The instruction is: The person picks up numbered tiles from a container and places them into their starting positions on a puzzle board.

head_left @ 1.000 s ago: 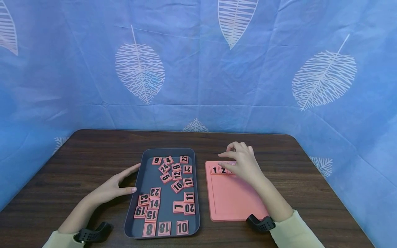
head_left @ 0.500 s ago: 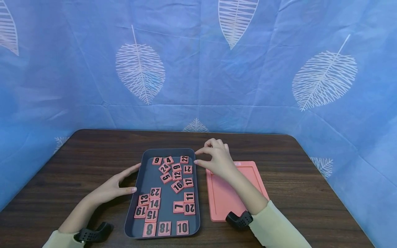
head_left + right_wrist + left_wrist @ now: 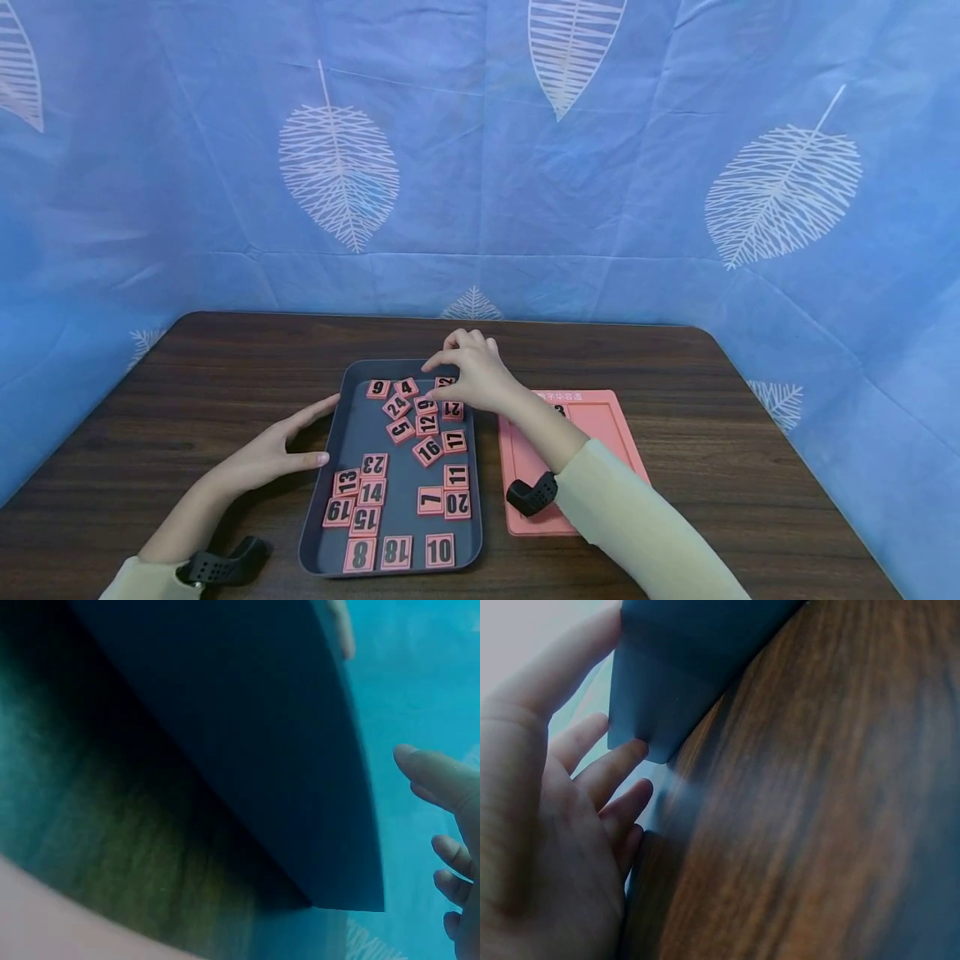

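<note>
My left hand [image 3: 262,454] touches the left side of a dark grey tray [image 3: 405,492], thumb and fingers spread along its rim. In the left wrist view its fingertips meet the tray's outer wall [image 3: 682,667]. Over the tray's far right corner hovers my right hand [image 3: 480,371], thumb and index finger apart with nothing between them. The thumb tip overlaps a pink number tile marked 22 [image 3: 445,382] in the head view. Tiles 4 [image 3: 406,387] and 21 [image 3: 452,410] lie close by. The right wrist view has the tray wall [image 3: 277,765] beside that hand [image 3: 457,802].
Several more pink number tiles lie scattered in the tray, among them 10 [image 3: 440,551] and 23 [image 3: 374,465]. Right of the tray, a pink framed board [image 3: 615,467] lies under my right forearm, with tile 3 [image 3: 562,410] showing. A blue leaf-patterned cloth [image 3: 480,167] hangs behind the wooden table [image 3: 735,500].
My right hand has moved left from the board's top row of tiles to above the tray's far right corner. My left hand has stayed at the tray's left side.
</note>
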`<state>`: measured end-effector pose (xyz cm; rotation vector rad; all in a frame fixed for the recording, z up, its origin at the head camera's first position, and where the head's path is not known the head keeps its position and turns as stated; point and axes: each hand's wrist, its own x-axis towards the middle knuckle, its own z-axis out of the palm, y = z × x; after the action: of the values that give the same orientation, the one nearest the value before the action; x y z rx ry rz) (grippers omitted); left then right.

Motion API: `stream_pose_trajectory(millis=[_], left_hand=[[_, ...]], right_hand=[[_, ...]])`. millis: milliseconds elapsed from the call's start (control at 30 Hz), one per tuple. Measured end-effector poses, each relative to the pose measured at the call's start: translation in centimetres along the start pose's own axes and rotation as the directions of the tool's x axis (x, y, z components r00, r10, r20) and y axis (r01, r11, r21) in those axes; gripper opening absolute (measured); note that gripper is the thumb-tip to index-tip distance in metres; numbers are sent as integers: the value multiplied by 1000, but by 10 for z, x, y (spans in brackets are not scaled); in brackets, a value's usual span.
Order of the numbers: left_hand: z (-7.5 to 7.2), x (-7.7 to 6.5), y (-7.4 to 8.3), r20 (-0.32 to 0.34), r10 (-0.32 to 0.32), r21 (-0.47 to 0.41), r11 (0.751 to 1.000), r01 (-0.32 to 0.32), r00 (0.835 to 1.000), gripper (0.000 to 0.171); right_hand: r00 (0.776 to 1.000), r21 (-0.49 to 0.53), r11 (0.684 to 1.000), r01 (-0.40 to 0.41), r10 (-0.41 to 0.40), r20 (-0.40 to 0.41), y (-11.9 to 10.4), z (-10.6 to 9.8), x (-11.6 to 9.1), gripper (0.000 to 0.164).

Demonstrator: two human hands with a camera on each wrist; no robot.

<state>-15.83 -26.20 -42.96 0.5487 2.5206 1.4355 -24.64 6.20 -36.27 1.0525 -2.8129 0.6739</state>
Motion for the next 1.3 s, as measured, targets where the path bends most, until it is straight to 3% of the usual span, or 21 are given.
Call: stream_pose_trajectory(millis=[267, 700, 1300], left_hand=[[1, 0, -2, 5, 8, -8, 1000, -8, 1000, 75], [-1, 0, 0, 14, 7, -15, 1000, -7, 1000, 75], [1, 0, 1, 6, -13, 5, 1000, 13, 1000, 76]], right_hand=[[994, -10, 1000, -9, 10, 110, 5, 15, 20, 35], [980, -69, 997, -31, 44, 192, 6, 25, 40, 37], [977, -156, 988, -15, 48, 208, 1, 40, 50, 34]])
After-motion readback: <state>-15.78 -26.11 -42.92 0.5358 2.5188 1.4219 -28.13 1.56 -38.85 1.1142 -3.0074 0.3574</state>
